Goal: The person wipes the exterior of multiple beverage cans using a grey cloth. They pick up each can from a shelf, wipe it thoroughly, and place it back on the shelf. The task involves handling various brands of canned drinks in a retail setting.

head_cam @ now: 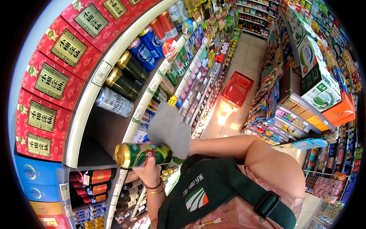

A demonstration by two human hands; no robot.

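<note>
My left hand (pixel 149 171) grips a green drink can (pixel 137 154) with a gold end, holding it almost sideways in the picture in front of the shelves. A grey cloth (pixel 168 126) is in my right hand, which it covers so that the fingers are hidden. The cloth's lower part meets the can's far end. Just beyond the can is a dark shelf board (pixel 110 123) with a silver can (pixel 114 101), black cans with gold ends (pixel 123 83) and blue cans (pixel 143 54) lined up along it.
Red gift boxes (pixel 51 81) fill the shelf above, behind a white shelf edge (pixel 85 114). Dark bottles (pixel 98 183) stand lower down. A red plastic basket (pixel 237 88) sits on the tiled aisle floor (pixel 243 53). Cartons (pixel 320 86) top the opposite shelf.
</note>
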